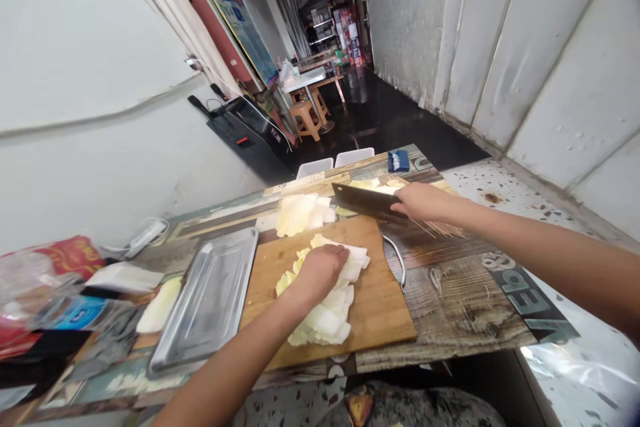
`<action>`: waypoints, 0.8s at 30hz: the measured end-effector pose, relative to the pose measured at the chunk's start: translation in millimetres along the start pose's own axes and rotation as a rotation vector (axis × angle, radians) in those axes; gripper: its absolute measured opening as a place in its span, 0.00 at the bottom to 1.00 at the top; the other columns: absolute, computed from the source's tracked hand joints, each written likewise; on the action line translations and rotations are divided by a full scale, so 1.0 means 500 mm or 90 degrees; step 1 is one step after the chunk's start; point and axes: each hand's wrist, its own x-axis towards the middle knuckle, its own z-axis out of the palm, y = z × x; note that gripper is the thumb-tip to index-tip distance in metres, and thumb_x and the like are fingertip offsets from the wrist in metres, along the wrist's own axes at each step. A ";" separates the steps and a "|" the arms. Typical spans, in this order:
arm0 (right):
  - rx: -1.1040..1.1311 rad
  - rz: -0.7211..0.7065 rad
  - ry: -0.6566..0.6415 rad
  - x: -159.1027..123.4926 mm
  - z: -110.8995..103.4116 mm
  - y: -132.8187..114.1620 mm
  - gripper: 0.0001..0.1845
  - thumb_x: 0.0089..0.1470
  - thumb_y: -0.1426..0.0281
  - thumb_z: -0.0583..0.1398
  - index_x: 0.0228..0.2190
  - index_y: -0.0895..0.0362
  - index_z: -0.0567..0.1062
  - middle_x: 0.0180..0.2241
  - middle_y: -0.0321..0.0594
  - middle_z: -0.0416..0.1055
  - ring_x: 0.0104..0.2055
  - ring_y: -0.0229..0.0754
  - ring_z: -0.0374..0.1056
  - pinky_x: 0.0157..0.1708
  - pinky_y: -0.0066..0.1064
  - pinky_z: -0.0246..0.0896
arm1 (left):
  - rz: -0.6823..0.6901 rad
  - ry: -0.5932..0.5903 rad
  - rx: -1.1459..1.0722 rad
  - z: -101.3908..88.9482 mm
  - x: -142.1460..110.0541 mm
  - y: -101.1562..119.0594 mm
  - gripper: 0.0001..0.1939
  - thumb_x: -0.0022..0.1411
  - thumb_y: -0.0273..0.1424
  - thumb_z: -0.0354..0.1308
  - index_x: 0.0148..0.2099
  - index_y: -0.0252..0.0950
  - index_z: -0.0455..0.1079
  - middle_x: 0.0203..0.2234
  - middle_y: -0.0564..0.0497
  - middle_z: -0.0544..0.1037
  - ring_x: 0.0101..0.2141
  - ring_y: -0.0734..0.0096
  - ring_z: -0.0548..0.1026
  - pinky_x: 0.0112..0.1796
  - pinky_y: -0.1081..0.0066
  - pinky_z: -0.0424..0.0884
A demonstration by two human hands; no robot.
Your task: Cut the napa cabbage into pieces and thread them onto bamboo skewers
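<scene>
My left hand point(320, 270) is closed over pale yellow-white napa cabbage leaves point(327, 317) on the wooden cutting board point(383, 317). Its fingertips are partly hidden among the leaves. My right hand point(420, 203) grips the handle of a dark cleaver point(365, 201), whose blade is raised beyond the board's far edge and points left. Under and behind the right hand lie thin wooden skewers point(443, 229) and more leaves, partly covered. Another stack of cut cabbage leaves point(301, 213) rests on the table past the board.
Left of the board sits a metal tray point(203, 303) with a lid-like clear sheen. A loose cabbage leaf point(160, 305), a grey cloth point(107, 340) and plastic packaging crowd the table's left end. A small blue packet point(399, 161) lies near the far edge.
</scene>
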 end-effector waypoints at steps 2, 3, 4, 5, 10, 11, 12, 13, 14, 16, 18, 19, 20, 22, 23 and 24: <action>-0.003 0.030 0.012 0.021 0.004 0.020 0.20 0.61 0.63 0.53 0.41 0.65 0.77 0.41 0.59 0.76 0.45 0.54 0.73 0.39 0.35 0.63 | 0.023 0.033 -0.039 0.003 -0.012 -0.008 0.18 0.68 0.24 0.43 0.48 0.31 0.74 0.44 0.39 0.79 0.46 0.58 0.76 0.47 0.62 0.72; -0.004 0.039 0.013 0.029 0.006 0.024 0.20 0.61 0.63 0.53 0.40 0.65 0.77 0.41 0.58 0.76 0.45 0.53 0.73 0.39 0.34 0.63 | 0.042 0.044 -0.060 0.000 -0.015 -0.014 0.18 0.68 0.25 0.43 0.48 0.31 0.74 0.45 0.39 0.78 0.46 0.58 0.76 0.48 0.62 0.72; -0.002 0.043 0.015 0.034 0.007 0.024 0.20 0.61 0.63 0.53 0.40 0.65 0.77 0.41 0.58 0.76 0.45 0.53 0.73 0.39 0.34 0.63 | 0.061 0.053 -0.081 -0.005 -0.018 -0.022 0.18 0.68 0.25 0.44 0.50 0.31 0.73 0.47 0.40 0.78 0.47 0.59 0.76 0.49 0.63 0.72; 0.002 0.046 0.017 0.036 0.007 0.022 0.20 0.62 0.62 0.52 0.39 0.64 0.77 0.40 0.57 0.77 0.44 0.53 0.73 0.38 0.33 0.63 | 0.073 0.063 -0.104 -0.014 -0.018 -0.033 0.17 0.68 0.27 0.45 0.52 0.32 0.72 0.49 0.41 0.77 0.49 0.61 0.75 0.50 0.64 0.70; 0.033 0.055 0.032 0.019 -0.007 0.008 0.21 0.62 0.60 0.50 0.36 0.62 0.77 0.33 0.53 0.78 0.38 0.49 0.74 0.35 0.31 0.62 | -0.235 0.174 -0.091 -0.072 0.014 -0.121 0.17 0.68 0.36 0.46 0.49 0.35 0.73 0.46 0.44 0.79 0.46 0.60 0.76 0.47 0.65 0.69; 0.040 0.055 0.043 0.013 -0.011 0.005 0.21 0.62 0.59 0.50 0.36 0.62 0.77 0.33 0.52 0.77 0.38 0.49 0.74 0.35 0.31 0.62 | -0.319 0.164 -0.049 -0.076 0.025 -0.139 0.18 0.68 0.38 0.46 0.47 0.34 0.74 0.42 0.43 0.79 0.44 0.57 0.77 0.44 0.64 0.70; 0.044 0.055 0.055 0.007 -0.015 0.003 0.21 0.62 0.59 0.51 0.36 0.62 0.77 0.33 0.52 0.77 0.39 0.49 0.74 0.36 0.31 0.62 | -0.372 0.147 -0.014 -0.074 0.037 -0.155 0.20 0.67 0.41 0.47 0.46 0.33 0.73 0.40 0.41 0.80 0.42 0.55 0.77 0.41 0.64 0.70; 0.047 0.054 0.066 0.002 -0.018 0.001 0.21 0.62 0.60 0.51 0.36 0.62 0.77 0.34 0.52 0.77 0.40 0.49 0.74 0.37 0.31 0.62 | -0.396 0.129 0.010 -0.068 0.047 -0.167 0.21 0.66 0.43 0.48 0.47 0.32 0.72 0.39 0.40 0.79 0.41 0.53 0.76 0.40 0.64 0.70; 0.049 0.052 0.075 -0.004 -0.021 -0.002 0.20 0.62 0.60 0.51 0.37 0.62 0.77 0.35 0.52 0.77 0.41 0.50 0.73 0.37 0.31 0.61 | -0.400 0.114 0.024 -0.058 0.057 -0.177 0.22 0.65 0.44 0.50 0.47 0.30 0.71 0.39 0.39 0.79 0.42 0.52 0.76 0.39 0.64 0.69; 0.049 0.042 0.085 -0.016 -0.024 -0.008 0.20 0.62 0.61 0.52 0.38 0.63 0.76 0.36 0.53 0.77 0.42 0.51 0.73 0.37 0.32 0.61 | -0.393 0.102 0.035 -0.032 0.074 -0.190 0.21 0.63 0.42 0.53 0.49 0.29 0.69 0.40 0.37 0.77 0.42 0.52 0.75 0.38 0.65 0.69; 0.049 0.030 0.091 -0.027 -0.025 -0.013 0.20 0.62 0.61 0.51 0.38 0.63 0.76 0.37 0.55 0.77 0.42 0.52 0.73 0.37 0.32 0.61 | -0.398 0.091 0.050 -0.009 0.085 -0.199 0.18 0.62 0.35 0.54 0.49 0.29 0.68 0.38 0.37 0.77 0.41 0.53 0.76 0.37 0.66 0.69; 0.048 0.025 0.092 -0.033 -0.025 -0.014 0.21 0.62 0.61 0.51 0.38 0.63 0.76 0.37 0.55 0.77 0.42 0.52 0.73 0.37 0.33 0.61 | -0.404 0.086 0.056 -0.002 0.087 -0.204 0.15 0.62 0.31 0.53 0.48 0.29 0.69 0.36 0.38 0.78 0.40 0.54 0.76 0.36 0.66 0.68; 0.046 0.021 0.088 -0.038 -0.024 -0.015 0.21 0.62 0.61 0.51 0.37 0.63 0.76 0.37 0.55 0.77 0.42 0.52 0.73 0.37 0.32 0.61 | -0.408 0.083 0.062 0.000 0.089 -0.210 0.12 0.62 0.28 0.51 0.46 0.29 0.70 0.34 0.38 0.78 0.38 0.55 0.77 0.36 0.67 0.68; 0.045 0.008 0.059 -0.048 -0.023 -0.016 0.21 0.62 0.60 0.51 0.36 0.63 0.77 0.35 0.54 0.77 0.40 0.50 0.73 0.36 0.32 0.61 | -0.414 0.091 0.075 -0.007 0.086 -0.220 0.12 0.62 0.23 0.48 0.41 0.30 0.72 0.30 0.39 0.78 0.35 0.57 0.77 0.35 0.67 0.68; 0.050 -0.005 0.033 -0.052 -0.022 -0.015 0.21 0.61 0.60 0.52 0.36 0.62 0.77 0.34 0.52 0.77 0.38 0.49 0.73 0.34 0.32 0.60 | -0.418 0.103 0.083 -0.016 0.083 -0.223 0.12 0.62 0.23 0.46 0.38 0.30 0.72 0.30 0.39 0.77 0.34 0.57 0.77 0.34 0.67 0.68; 0.057 -0.022 0.006 -0.056 -0.022 -0.014 0.20 0.61 0.60 0.52 0.36 0.61 0.77 0.33 0.50 0.77 0.36 0.48 0.73 0.33 0.31 0.60 | -0.420 0.121 0.092 -0.027 0.079 -0.223 0.13 0.63 0.23 0.45 0.37 0.30 0.72 0.29 0.39 0.77 0.34 0.57 0.77 0.34 0.66 0.68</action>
